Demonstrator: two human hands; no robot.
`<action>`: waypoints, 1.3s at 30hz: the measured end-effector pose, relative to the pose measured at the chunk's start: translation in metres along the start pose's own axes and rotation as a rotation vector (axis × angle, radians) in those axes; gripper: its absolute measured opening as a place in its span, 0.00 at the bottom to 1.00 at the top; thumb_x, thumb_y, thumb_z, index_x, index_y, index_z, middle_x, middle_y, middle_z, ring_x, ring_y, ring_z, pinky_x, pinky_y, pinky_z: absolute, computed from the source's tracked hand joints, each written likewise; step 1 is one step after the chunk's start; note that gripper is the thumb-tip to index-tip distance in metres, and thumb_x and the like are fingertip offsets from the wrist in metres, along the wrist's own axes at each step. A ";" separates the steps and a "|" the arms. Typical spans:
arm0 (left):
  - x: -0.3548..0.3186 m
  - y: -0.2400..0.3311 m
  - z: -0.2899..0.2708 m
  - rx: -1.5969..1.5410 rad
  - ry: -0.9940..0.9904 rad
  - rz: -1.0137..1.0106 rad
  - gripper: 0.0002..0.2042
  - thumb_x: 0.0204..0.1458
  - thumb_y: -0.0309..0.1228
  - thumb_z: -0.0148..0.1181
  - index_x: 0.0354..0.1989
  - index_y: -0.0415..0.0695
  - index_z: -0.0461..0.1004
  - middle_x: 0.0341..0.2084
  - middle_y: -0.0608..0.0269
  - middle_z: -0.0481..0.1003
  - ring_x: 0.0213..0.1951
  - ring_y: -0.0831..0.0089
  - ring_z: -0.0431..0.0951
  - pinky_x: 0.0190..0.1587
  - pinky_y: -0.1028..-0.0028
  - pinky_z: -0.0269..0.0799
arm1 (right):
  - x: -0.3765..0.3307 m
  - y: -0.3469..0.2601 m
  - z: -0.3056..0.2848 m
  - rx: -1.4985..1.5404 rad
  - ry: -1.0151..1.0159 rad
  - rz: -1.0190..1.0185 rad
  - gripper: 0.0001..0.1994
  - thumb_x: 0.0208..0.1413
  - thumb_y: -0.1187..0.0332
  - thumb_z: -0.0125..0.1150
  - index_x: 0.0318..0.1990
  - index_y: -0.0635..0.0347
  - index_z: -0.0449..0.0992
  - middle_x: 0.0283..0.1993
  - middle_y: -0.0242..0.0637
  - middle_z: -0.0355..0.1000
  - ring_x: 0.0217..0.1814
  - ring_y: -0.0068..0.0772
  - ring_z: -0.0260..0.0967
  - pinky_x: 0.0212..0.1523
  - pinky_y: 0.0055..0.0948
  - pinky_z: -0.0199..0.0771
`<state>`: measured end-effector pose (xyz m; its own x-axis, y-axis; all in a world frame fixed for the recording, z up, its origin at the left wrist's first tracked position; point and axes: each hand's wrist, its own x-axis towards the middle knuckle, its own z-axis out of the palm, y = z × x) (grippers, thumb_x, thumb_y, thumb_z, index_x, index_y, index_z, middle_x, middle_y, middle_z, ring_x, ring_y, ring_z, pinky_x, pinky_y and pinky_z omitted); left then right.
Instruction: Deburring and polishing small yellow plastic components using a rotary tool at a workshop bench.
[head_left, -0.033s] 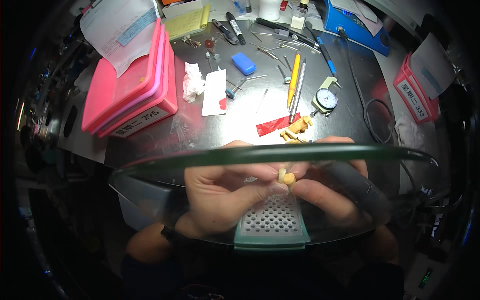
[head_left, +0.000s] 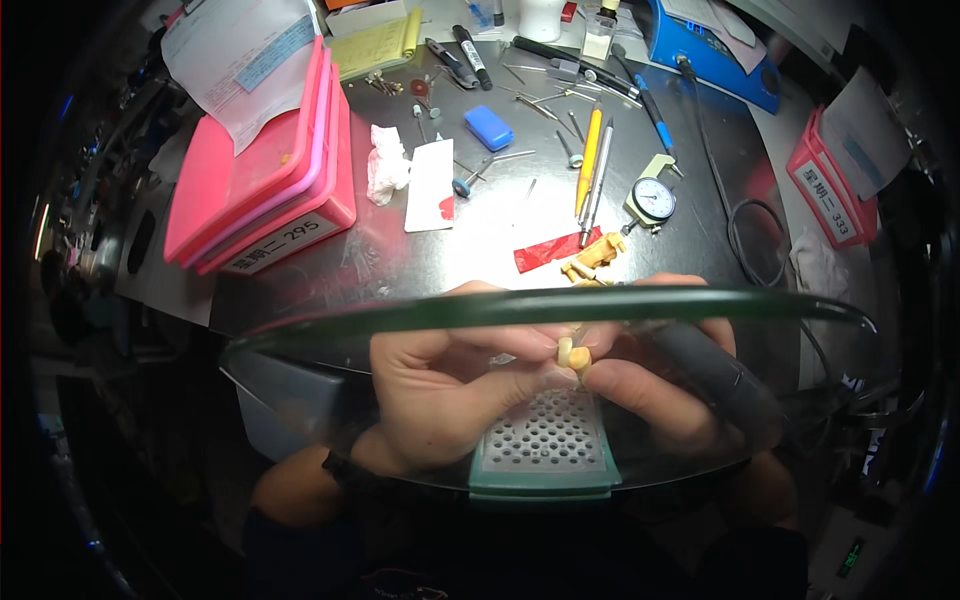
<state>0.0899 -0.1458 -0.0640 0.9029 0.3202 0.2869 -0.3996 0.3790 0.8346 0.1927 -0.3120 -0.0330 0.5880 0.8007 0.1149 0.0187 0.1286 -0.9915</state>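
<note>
Workpiece: small cream-yellow piece (head_left: 572, 354) pinched between the fingertips of both hands, above the perforated grille (head_left: 548, 438) at the near edge of the bench, behind the clear curved shield (head_left: 300, 385).
Left hand (head_left: 450, 395): thumb and fingers pressed together on the cream piece from the left.
Right hand (head_left: 655, 385): fingers closed around a dark grey handpiece (head_left: 715, 375), thumb tip touching the cream piece.
Surface: shiny metal bench (head_left: 500, 240), brightly lit at its middle, dark surroundings beyond its edges.
Just beyond the hands: yellow model pieces (head_left: 592, 258) beside a red strip (head_left: 548, 252).
Middle of bench: yellow pencil (head_left: 588, 160), dial gauge (head_left: 652, 200), white card (head_left: 432, 185), crumpled tissue (head_left: 386, 165), blue eraser-like block (head_left: 489, 128).
Left edge: stacked pink cases (head_left: 265, 170) with paper sheets (head_left: 240, 60) on top.
Far right corner: blue box (head_left: 715, 55), black cable (head_left: 745, 225) looping toward the right edge.
Right edge: another pink case (head_left: 830, 175).
In the way: the shield's green rim (head_left: 560, 303) crosses in front of both hands and blurs them.
</note>
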 end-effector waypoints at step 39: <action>0.012 0.016 -0.002 0.680 0.109 0.101 0.06 0.48 0.19 0.63 0.35 0.35 0.78 0.27 0.60 0.78 0.27 0.77 0.79 0.28 0.79 0.74 | -0.004 0.016 -0.005 0.589 0.044 -0.002 0.16 0.61 0.66 0.49 0.53 0.63 0.67 0.42 0.38 0.71 0.43 0.28 0.69 0.43 0.27 0.70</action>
<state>0.0946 -0.1345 -0.0479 0.8311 0.4244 0.3593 -0.2603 -0.2741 0.9258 0.1947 -0.3163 -0.0492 0.6218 0.7766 0.1019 -0.4250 0.4438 -0.7889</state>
